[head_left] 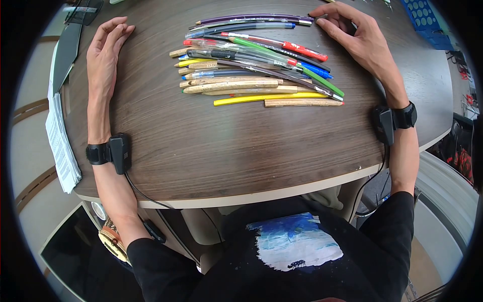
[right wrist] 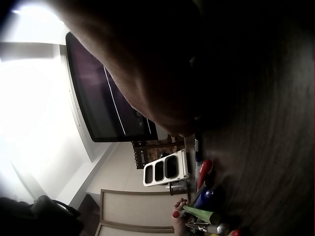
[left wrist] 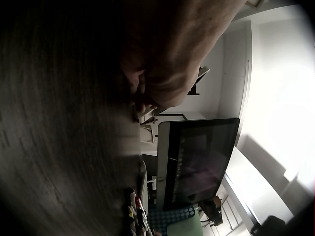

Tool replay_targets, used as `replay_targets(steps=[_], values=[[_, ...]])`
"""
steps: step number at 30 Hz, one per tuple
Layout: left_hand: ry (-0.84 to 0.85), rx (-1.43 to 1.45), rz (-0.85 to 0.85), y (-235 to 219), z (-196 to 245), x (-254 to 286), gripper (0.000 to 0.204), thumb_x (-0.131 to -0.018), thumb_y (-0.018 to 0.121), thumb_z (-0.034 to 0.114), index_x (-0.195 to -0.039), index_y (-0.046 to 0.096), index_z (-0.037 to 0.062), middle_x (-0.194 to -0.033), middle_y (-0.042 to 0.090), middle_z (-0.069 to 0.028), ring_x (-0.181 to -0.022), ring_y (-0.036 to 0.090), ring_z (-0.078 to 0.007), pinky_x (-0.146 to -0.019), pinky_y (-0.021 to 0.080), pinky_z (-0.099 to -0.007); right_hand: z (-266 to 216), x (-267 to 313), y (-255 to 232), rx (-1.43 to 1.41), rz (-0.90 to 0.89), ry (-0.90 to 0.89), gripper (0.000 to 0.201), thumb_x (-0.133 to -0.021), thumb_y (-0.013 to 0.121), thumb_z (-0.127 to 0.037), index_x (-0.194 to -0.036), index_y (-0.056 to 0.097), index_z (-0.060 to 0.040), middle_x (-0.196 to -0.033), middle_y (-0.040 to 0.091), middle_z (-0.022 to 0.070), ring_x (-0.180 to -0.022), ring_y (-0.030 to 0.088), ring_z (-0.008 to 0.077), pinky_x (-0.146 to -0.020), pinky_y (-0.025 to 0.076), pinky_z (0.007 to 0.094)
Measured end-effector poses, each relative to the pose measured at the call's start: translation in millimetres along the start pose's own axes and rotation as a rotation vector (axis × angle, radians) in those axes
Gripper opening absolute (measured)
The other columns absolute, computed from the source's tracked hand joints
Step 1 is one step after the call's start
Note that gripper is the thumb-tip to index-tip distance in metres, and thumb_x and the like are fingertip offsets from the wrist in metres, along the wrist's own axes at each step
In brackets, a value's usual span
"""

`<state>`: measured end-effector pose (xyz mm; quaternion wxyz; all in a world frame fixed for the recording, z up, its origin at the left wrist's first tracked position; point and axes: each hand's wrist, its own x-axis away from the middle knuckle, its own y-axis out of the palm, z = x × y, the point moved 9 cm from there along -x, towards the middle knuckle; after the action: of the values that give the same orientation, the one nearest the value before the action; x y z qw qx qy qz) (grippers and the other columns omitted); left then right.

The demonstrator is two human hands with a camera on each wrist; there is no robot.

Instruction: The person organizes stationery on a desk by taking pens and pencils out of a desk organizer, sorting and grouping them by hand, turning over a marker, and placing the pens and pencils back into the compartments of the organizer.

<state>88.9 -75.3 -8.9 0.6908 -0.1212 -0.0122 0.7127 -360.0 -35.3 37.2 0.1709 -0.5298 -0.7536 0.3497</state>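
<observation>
A loose bundle of pens and pencils lies on the dark wooden table (head_left: 201, 146), mostly side by side. Among them are a green pen (head_left: 256, 49), a red pen (head_left: 305, 51), a yellow pencil (head_left: 241, 100) and several natural-wood pencils (head_left: 236, 86). At the far side lies a dark purple pencil (head_left: 241, 18). My right hand (head_left: 359, 38) rests on the table at the right, thumb and index fingertips right at that pencil's end. Left of the bundle, apart from it, my left hand (head_left: 103, 58) rests on its edge, fingers loosely bent and holding nothing.
Papers (head_left: 60, 141) and a dark folder (head_left: 68, 63) lie along the left edge. A blue perforated basket (head_left: 427, 22) stands at the far right. The left wrist view shows a monitor (left wrist: 197, 162); a white holder with compartments (right wrist: 166, 168) appears in the right wrist view.
</observation>
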Motion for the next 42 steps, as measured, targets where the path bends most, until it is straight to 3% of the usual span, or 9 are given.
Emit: replay_targets(steps=[42], values=[[0.007,0.010,-0.012,-1.5,-2.1,-0.4,0.032,-0.112,0.062,0.016,-0.138,0.065,-0.0033,-0.135,0.066,-0.0101,-0.128,0.068,-0.0217,-0.120,0.052,-0.0340,2.1,0.1,0.5,-0.013,-0.013,0.028,0.015,-0.102,0.074,-0.009,-0.114,0.077,-0.0008,-0.081,0.062,-0.0043,-0.070,0.048,0.0043,-0.060,0.038,0.0241]])
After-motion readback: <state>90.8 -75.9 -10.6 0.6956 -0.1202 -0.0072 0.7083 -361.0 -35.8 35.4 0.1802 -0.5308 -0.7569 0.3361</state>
